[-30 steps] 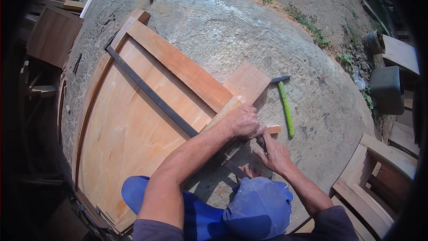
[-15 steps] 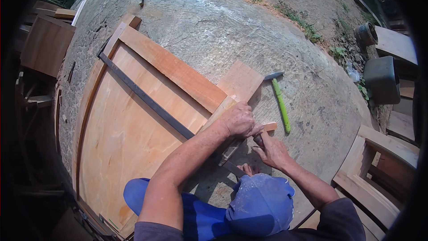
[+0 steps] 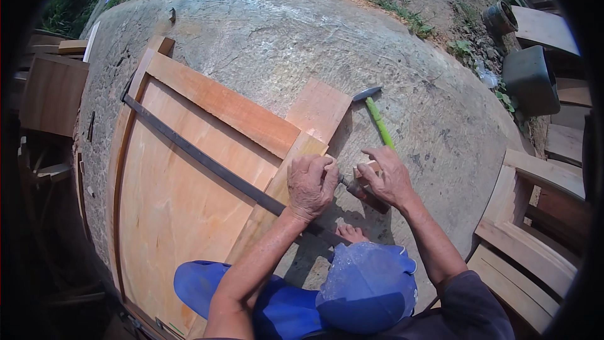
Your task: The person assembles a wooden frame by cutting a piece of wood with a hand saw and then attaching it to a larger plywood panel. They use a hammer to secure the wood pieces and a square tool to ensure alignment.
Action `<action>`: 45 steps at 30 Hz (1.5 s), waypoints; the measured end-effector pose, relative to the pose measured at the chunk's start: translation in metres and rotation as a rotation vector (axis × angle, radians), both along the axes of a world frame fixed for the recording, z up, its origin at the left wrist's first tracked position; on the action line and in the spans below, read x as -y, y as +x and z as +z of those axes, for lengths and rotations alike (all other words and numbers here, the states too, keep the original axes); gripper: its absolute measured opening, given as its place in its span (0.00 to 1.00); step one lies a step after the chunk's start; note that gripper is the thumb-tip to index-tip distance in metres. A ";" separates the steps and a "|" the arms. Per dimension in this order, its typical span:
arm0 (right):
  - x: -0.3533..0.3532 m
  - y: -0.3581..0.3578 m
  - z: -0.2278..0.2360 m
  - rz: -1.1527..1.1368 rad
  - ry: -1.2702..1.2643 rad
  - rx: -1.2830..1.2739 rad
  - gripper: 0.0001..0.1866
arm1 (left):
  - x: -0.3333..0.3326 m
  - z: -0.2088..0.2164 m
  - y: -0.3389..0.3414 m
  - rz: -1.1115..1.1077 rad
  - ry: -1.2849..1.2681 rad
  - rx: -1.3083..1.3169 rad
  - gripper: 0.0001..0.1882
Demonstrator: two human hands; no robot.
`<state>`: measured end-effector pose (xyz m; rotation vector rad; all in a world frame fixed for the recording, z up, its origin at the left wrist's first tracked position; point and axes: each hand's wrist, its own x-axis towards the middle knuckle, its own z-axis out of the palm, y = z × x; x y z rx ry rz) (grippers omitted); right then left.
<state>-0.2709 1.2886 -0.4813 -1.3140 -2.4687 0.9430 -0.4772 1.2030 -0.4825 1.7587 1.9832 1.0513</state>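
Observation:
A long dark metal bar clamp (image 3: 200,157) lies slantwise across a framed wooden panel (image 3: 170,214). Its far jaw hooks over the panel's left edge. At the near right end, the clamp's screw and reddish-brown handle (image 3: 372,199) stick out past the frame. My left hand (image 3: 308,189) rests at the frame's right edge beside the screw, fingers curled closed; what they grip is hidden. Just over the handle, my right hand (image 3: 389,177) has its fingers apart and does not hold it. A small wood block (image 3: 375,166) shows partly behind the right fingers.
A hammer with a green handle (image 3: 379,123) lies beyond my right hand, near a flat board (image 3: 319,108) at the panel's corner. Wooden frames (image 3: 525,233) stand at the right, below a grey container (image 3: 530,82). My blue-clad knee (image 3: 365,289) and bare foot are close below.
My right hand has let go of the clamp's handle and spread its fingers. My left hand has drawn back from it to the frame's edge. The whole view has shifted slightly.

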 end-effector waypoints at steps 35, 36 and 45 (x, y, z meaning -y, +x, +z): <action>0.034 -0.011 0.074 0.116 0.020 -0.357 0.37 | 0.070 -0.004 0.034 0.146 -0.471 -0.252 0.19; 0.036 -0.008 0.070 0.108 0.067 -0.435 0.38 | 0.067 -0.001 0.034 0.135 -0.464 -0.244 0.19; 0.041 -0.008 0.052 0.170 -0.036 -0.184 0.34 | 0.072 -0.005 0.035 0.125 -0.499 -0.249 0.19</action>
